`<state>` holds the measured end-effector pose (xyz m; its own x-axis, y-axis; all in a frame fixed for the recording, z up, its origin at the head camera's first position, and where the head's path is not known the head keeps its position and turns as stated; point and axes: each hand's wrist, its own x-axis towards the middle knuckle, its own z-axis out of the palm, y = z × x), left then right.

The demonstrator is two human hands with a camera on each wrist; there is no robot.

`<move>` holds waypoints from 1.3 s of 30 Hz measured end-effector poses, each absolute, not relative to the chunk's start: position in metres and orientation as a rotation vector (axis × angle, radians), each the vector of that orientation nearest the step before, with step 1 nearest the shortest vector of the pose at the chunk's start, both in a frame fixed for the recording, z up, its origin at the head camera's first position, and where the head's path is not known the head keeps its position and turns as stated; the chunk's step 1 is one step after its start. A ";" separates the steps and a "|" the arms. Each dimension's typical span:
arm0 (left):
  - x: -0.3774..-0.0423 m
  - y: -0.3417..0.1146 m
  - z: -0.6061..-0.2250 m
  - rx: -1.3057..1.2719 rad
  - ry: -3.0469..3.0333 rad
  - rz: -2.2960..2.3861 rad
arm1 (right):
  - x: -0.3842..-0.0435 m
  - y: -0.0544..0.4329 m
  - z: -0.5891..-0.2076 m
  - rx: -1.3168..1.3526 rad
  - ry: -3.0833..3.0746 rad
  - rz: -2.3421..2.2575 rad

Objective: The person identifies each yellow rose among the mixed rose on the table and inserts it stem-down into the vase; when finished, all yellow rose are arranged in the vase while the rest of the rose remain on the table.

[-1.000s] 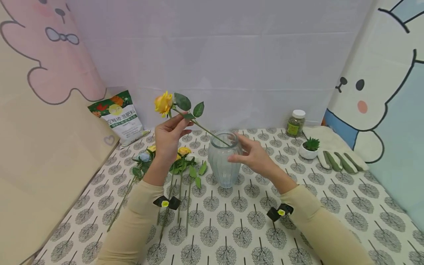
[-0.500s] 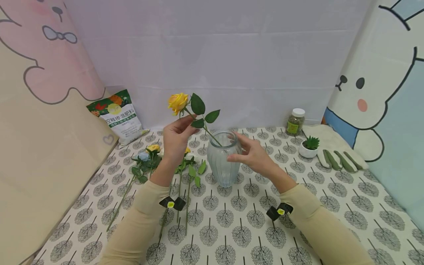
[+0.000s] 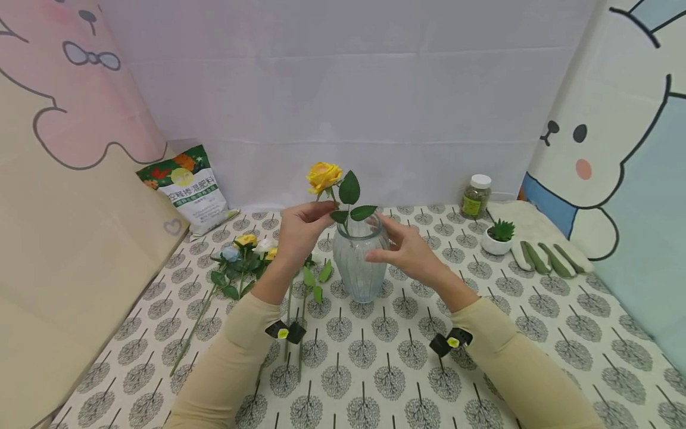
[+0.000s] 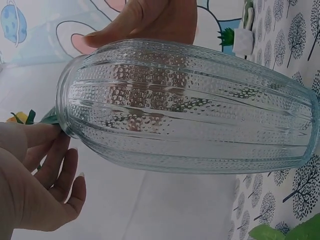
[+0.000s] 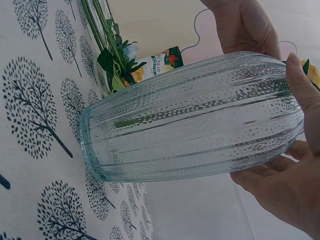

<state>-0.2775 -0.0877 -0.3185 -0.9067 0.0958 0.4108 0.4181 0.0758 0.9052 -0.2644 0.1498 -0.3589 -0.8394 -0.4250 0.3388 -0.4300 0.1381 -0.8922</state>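
In the head view a clear ribbed glass vase [image 3: 361,268] stands upright on the cloth. My left hand [image 3: 305,229] pinches the stem of a yellow rose [image 3: 324,177] right at the vase's rim, and the stem dips inside the mouth. The bloom and green leaves [image 3: 349,189] stand above the opening. My right hand [image 3: 409,249] holds the vase's upper right side, thumb in front and fingers behind. The right wrist view shows that thumb [image 5: 298,80] against the glass. In the left wrist view the left fingers [image 4: 55,165] are at the vase's lip.
Several yellow, white and blue roses [image 3: 246,253] lie on the left with long stems. Behind them leans a fertilizer bag [image 3: 195,193]. At the back right are a white-capped jar [image 3: 475,198], a small potted succulent [image 3: 498,237] and a pair of green-and-white gloves [image 3: 541,250].
My left hand has moved right and down to the vase's mouth, bringing the yellow rose more upright with its stem deeper inside. My right hand has stayed on the vase.
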 end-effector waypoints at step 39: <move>-0.298 -0.078 -0.318 -0.464 -1.998 -2.343 | -0.263 0.149 -0.357 0.847 -2.404 1.846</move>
